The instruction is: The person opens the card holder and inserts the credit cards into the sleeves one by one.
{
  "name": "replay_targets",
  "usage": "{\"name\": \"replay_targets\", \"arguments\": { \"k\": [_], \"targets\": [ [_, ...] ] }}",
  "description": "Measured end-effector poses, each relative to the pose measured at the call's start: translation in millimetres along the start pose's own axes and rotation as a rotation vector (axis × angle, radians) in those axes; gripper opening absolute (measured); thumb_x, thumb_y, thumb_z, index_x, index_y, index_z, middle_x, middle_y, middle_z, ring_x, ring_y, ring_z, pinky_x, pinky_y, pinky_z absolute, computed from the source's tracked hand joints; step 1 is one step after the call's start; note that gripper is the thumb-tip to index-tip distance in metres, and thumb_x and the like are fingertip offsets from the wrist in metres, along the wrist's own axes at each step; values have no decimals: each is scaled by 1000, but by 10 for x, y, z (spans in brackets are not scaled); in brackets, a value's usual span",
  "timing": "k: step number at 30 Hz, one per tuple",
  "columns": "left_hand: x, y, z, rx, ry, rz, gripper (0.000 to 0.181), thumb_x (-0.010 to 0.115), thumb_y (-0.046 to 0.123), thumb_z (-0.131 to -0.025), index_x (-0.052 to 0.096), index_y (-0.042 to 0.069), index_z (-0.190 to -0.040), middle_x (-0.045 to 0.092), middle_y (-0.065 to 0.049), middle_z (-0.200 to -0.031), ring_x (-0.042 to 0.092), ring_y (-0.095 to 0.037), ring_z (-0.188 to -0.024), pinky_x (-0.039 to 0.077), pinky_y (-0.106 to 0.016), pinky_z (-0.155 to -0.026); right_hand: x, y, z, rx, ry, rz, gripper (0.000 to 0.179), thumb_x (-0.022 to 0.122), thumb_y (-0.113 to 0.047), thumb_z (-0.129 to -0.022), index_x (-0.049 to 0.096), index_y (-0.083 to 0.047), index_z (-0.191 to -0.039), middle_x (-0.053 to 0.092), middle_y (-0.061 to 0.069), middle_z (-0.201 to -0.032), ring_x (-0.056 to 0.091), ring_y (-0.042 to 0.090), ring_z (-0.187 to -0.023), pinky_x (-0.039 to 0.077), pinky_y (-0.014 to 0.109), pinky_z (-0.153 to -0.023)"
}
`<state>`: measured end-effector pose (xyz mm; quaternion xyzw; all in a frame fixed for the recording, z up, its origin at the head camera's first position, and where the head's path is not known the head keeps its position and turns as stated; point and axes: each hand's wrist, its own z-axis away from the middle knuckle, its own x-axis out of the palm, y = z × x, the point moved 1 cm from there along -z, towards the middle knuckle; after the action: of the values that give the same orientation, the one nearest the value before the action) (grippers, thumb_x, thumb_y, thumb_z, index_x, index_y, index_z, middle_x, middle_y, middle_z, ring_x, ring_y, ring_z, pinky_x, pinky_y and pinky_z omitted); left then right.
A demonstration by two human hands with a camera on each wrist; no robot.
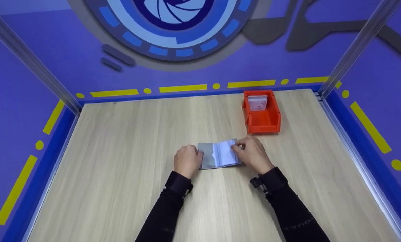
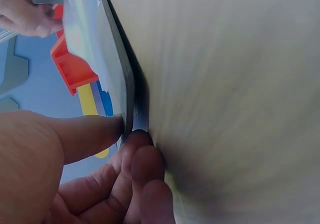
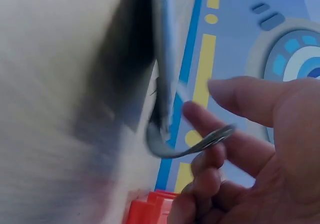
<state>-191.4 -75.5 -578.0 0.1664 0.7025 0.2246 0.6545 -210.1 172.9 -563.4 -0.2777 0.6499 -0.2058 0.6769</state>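
On the wood-grain table (image 1: 113, 174) | left fingers (image 2: 147, 163) pinching open grey wallet (image 1: 206, 156) edge | right fingers (image 3: 245, 151) parted beside its strap (image 3: 164, 150)

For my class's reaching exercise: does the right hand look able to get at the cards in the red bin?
Probably yes: the red bin is open-topped, with only its low front wall between the cards and the right hand.

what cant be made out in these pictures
Head: print on the cards in the red bin, too small.
Left wrist: rest of the right hand, cut off by the left edge.
Right wrist: grey folder, blurred, cut off by the top edge; red bin, cut off by the bottom edge.
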Motion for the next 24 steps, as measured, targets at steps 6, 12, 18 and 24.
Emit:
{"name": "replay_targets", "arguments": {
  "k": [6, 12, 18, 24],
  "targets": [
    [3, 6, 14, 8, 13, 9, 54, 78, 22, -100, 43, 21, -59, 50, 5, -62, 46, -17, -60, 36, -34, -57, 70, -3, -10, 21, -68, 43, 20, 82, -25, -99, 85, -6, -97, 69, 13, -99, 59, 26, -90, 43, 37, -79],
    [6, 15, 14, 1, 6, 12, 52, 79, 21, -99, 46, 20, -59, 54, 3, -64, 50, -18, -61, 39, -36, -59, 110, -20, -67, 14, -72, 57, 17, 82, -21, -97, 80, -7, -89, 73, 10, -100, 61, 25, -91, 46, 38, -81],
    [14, 25, 17, -12, -15, 30, 50, 79, 22, -100, 49, 20, -60, 56, 3, -65, 51, -17, -62, 40, -35, -59, 78, -41, -117, -13, -99, 63, 15, 77, -18, -96, 80, -8, -84, 75, 9, -95, 61, 24, -86, 45, 36, -77],
    [15, 20, 14, -19, -23, 41, 50, 79, 22, -101, 50, 19, -61, 53, 5, -64, 49, -16, -61, 37, -34, -58, 10, -148, -142, 1, -92, 27, 14, 74, -17, -94, 78, -8, -84, 68, 8, -86, 59, 25, -80, 44, 34, -69]
  ]
}}
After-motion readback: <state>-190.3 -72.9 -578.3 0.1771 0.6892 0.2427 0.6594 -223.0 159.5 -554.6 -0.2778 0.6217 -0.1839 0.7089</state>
